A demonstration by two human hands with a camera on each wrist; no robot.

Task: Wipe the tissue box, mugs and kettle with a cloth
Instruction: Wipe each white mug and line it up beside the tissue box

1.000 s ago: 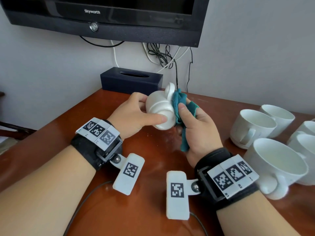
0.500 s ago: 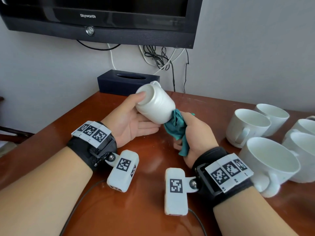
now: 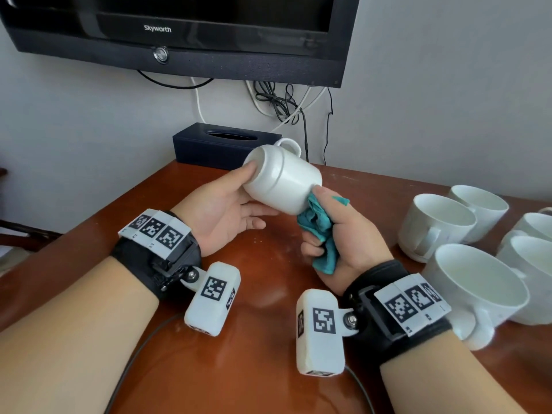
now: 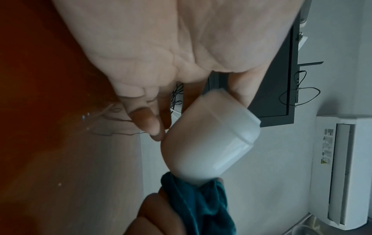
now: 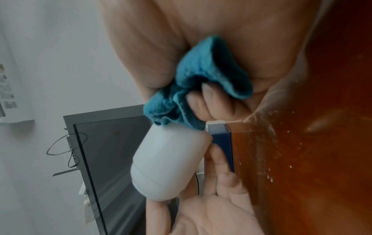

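Mug [image 3: 282, 177] held tipped on its side above the tabletop [image 3: 263, 369], just in front of the tissue box [image 3: 221, 146], base toward the left. Left hand [image 3: 230, 210] pinching it, thumb on the base, fingers [image 3: 254, 224] underneath. Right hand [image 3: 337, 237] bunched tight around the cloth [image 3: 316, 222], pressed against the rim end (handle on the far side). Best to turn the mug slowly, keep the cloth snug to the rim, and firm up that light pinch. Other mugs [image 3: 439, 225] waiting at right; no kettle in view.
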